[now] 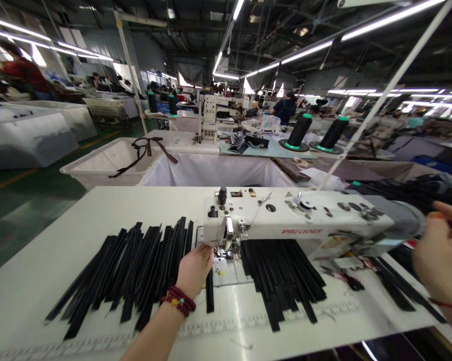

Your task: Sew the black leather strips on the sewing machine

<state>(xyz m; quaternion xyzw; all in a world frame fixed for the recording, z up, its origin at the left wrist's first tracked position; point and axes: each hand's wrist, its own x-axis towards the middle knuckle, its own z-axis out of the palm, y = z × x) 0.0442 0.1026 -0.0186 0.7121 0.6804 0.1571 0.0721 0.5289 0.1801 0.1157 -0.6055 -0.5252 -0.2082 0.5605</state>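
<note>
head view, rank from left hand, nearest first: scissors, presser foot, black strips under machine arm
1. Presser foot, just right of the left hand
2. Black strips, under the machine arm
3. Scissors, farther right, past those strips

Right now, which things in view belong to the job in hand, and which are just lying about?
Seemingly part of the job:
- left hand near the needle
- black strip beside it
- sewing machine
- left strip pile
- right strip pile

Apparently just lying about:
- brown strap over the bin
- dark pieces behind the machine
</note>
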